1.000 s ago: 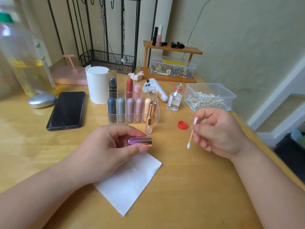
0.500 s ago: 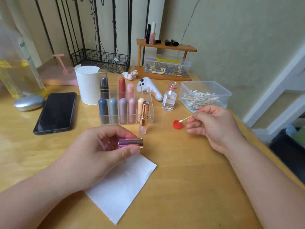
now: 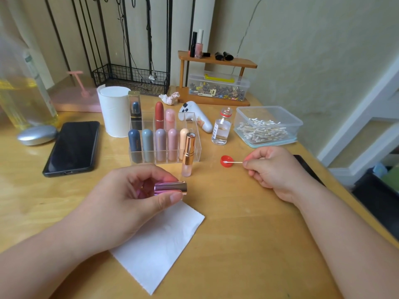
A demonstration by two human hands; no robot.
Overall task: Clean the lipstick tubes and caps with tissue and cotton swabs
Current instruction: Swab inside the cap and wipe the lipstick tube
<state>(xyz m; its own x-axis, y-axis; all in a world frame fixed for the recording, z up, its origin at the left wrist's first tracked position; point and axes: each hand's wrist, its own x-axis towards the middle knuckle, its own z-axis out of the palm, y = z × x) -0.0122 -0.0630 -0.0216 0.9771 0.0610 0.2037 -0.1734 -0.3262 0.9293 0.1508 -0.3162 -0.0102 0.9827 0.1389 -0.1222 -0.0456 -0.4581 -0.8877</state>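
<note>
step (judged): wetting swab | left hand (image 3: 121,201): thumb and fingers curled round pink metallic cap (image 3: 170,187), just above tissue (image 3: 157,244) far edge, long axis left-right, gold-rimmed end pointing right | right hand (image 3: 274,169): pinches cotton swab (image 3: 234,162), tip in red lid (image 3: 226,161), beyond-right of tissue | next: swab travels left to cap end

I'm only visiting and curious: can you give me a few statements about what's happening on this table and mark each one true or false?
1. The left hand holds a shiny pink tube. True.
2. The tip of the cotton swab sits in the red cap. True.
3. The glass bottle is capped. False: its neck is open.
4. The right hand holds the tissue. False: it pinches the cotton swab, and the tissue lies on the table.
</note>
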